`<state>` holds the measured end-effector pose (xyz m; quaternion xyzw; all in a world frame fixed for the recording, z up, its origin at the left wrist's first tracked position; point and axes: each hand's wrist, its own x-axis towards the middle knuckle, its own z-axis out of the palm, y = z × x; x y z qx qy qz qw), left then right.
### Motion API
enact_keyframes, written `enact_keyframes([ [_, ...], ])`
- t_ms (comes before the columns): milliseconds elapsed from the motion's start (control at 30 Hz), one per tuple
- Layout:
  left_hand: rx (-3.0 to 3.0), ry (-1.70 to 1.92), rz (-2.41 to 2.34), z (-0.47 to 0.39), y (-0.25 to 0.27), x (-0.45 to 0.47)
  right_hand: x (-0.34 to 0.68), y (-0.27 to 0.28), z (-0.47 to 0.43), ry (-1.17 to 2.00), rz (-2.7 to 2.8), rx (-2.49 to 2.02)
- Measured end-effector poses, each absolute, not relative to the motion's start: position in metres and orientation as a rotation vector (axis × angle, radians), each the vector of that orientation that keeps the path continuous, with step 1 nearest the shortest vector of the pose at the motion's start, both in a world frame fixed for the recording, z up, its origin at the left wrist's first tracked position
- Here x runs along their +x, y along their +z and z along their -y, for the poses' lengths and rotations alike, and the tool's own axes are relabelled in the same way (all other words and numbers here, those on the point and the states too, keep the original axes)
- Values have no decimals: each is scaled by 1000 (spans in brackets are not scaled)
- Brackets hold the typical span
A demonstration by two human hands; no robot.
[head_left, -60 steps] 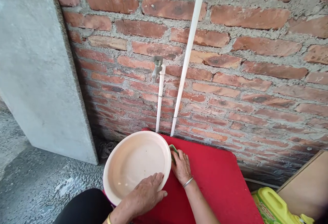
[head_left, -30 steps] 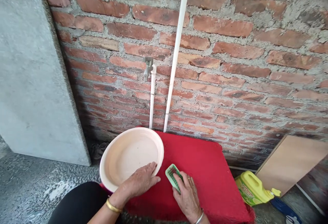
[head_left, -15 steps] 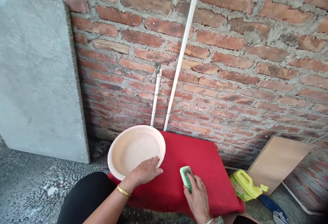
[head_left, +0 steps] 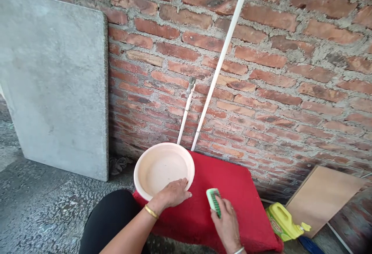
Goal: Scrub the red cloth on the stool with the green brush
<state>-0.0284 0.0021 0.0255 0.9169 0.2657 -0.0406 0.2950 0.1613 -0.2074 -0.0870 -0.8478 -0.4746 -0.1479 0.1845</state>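
A pale pink plastic basin (head_left: pixel 142 165) rests on the left end of a red cloth-covered surface (head_left: pixel 232 176). My left hand (head_left: pixel 173 192) grips its near right rim, fingers over the inside and thumb outside. Some of those fingertips are hidden behind the rim and hand. To the right, my right hand (head_left: pixel 227 223) is closed around a light green scrubbing brush (head_left: pixel 213 199). The brush is tipped on its side above the red cloth, with dark green bristles partly showing; whether it touches the cloth I cannot tell.
Behind stands a brick wall (head_left: pixel 261 91) with a tap (head_left: pixel 191 84) and a white pipe (head_left: pixel 221 60). A grey slab (head_left: pixel 58 83) leans at left. On the right are a yellow detergent jug (head_left: pixel 283 221), a brown board (head_left: pixel 325 199) and a blue slipper (head_left: pixel 309 244).
The view has shifted, so the scene sits farther right. My right hand has turned the brush a little, showing more of its bristles. My left hand stays on the basin rim.
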Motion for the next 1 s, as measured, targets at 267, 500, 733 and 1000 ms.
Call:
enact_keyframes([
  [267, 2443, -84, -688, -3, 23, -30, 125, -98, 174, -362, 1567, -2364],
  [500, 2437, -113, -698, 0, 32, -30, 212, -76, 222, -544, 1124, -2679],
  [733, 2492, -66, -667, -3, 22, -32, 110, -90, 152, -371, 1539, -2368],
  [1000, 2505, -47, -664, -2, 19, -30, 157, -85, 164, -371, 1402, -2473],
])
